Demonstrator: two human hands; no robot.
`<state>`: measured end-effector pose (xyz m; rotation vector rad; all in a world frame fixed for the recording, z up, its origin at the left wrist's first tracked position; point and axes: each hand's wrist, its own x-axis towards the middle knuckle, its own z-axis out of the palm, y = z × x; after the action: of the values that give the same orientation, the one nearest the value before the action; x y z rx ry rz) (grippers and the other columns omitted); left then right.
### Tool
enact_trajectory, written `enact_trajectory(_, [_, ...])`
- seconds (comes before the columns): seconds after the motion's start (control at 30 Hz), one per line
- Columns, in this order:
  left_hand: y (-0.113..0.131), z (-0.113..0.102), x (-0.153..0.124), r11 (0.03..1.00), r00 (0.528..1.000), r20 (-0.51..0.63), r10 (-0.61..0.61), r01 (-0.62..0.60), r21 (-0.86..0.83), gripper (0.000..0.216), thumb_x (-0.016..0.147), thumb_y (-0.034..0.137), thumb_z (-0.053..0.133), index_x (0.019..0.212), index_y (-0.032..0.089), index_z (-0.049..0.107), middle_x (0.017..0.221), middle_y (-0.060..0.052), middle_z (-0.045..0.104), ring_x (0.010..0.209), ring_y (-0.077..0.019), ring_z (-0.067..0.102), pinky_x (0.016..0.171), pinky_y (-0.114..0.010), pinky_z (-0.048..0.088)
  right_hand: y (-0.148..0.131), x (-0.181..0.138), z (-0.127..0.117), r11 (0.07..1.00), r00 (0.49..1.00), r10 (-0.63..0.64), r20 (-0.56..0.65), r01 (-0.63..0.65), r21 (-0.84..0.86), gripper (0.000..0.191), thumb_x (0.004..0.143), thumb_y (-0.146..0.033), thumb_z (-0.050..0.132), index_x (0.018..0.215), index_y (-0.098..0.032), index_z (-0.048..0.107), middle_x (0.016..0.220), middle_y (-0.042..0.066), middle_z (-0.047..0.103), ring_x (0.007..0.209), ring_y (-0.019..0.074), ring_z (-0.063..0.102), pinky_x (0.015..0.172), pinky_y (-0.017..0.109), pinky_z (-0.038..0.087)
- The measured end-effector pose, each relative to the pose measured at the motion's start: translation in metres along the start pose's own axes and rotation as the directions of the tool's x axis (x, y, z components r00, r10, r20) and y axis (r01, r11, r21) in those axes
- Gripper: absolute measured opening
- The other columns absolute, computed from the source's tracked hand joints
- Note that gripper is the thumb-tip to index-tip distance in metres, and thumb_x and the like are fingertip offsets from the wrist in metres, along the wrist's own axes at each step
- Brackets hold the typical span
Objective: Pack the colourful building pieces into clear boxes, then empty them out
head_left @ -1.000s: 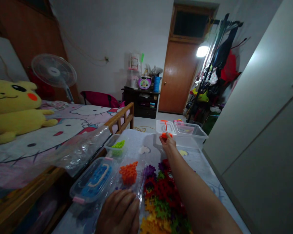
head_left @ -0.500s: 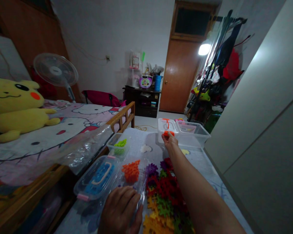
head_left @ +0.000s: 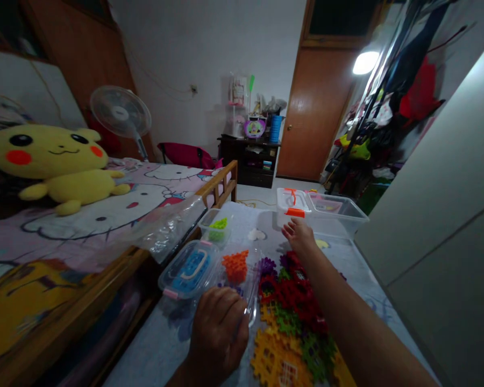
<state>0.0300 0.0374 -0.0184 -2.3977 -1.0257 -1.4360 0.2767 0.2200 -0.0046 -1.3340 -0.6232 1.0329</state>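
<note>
My left hand point(head_left: 220, 333) lies palm down at the near end of a clear tub holding orange pieces point(head_left: 236, 265), its fingers curled over the rim. My right hand point(head_left: 301, 236) is stretched forward, just short of a small clear box with an orange latch point(head_left: 292, 201). It does not touch the latch, and its fingers are loosely apart with nothing in them. A pile of red, green, yellow and purple interlocking pieces point(head_left: 290, 306) lies under my right forearm.
A clear box with a blue handle point(head_left: 187, 263) and a small tub of green pieces point(head_left: 218, 226) stand to the left. A large open clear bin point(head_left: 339, 212) sits behind the latch box. A bed with a yellow plush point(head_left: 56, 161) runs along the left, a wall point(head_left: 447, 215) along the right.
My right hand has let go of the orange latch and drawn back a little towards me. The camera has swung left and down. My left hand stays on the tub.
</note>
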Motion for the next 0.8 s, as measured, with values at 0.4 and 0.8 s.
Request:
enact_trajectory(0.4, [0.002, 0.000, -0.002, 0.996, 0.999, 0.033, 0.024, -0.021, -0.088, 0.013, 0.085, 0.009, 0.049, 0.085, 0.017, 0.059, 0.082, -0.005, 0.063, 0.084, -0.0203, 0.056, 0.083, -0.038, 0.042, 0.021, -0.083, 0.039, 0.764, 0.808, 0.053, 0.587, 0.345, -0.545, 0.018, 0.056, -0.017, 0.077, 0.063, -0.018, 0.061, 0.055, -0.007, 0.049, 0.059, 0.0096, 0.042, 0.056, 0.023, 0.030])
enact_trajectory(0.8, [-0.010, 0.000, -0.009, 0.992, 0.995, -0.044, -0.092, 0.088, -0.088, 0.018, 0.087, 0.012, 0.049, 0.101, 0.020, 0.058, 0.099, -0.006, 0.061, 0.100, -0.0223, 0.055, 0.092, -0.041, 0.041, 0.014, -0.101, -0.004, 0.963, 0.808, 0.124, 0.577, 0.043, -0.268, 0.039, 0.057, -0.045, 0.077, 0.067, -0.021, 0.048, 0.050, -0.010, 0.044, 0.042, 0.0060, 0.038, 0.042, 0.021, 0.029])
